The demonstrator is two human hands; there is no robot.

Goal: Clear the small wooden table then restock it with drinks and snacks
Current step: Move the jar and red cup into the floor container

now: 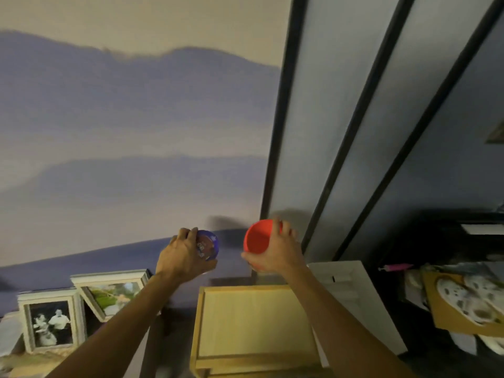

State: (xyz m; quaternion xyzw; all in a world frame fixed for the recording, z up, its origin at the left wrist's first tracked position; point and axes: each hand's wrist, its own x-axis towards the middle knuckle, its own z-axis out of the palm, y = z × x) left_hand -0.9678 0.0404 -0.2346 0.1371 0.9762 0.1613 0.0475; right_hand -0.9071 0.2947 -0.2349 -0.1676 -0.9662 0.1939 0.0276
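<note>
Red cup (257,237) sits in R hand (275,255), fingers curled round it, above far edge of wood table (253,323). L hand (181,257) wraps fingers round a blue tub (208,245) (blurred, maybe a snack) beside it.

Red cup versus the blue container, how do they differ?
The red cup is plain, its empty inside facing the camera; the blue container carries a printed label. The right hand grips the red cup, the left hand the blue container. Both are held aloft.
</note>
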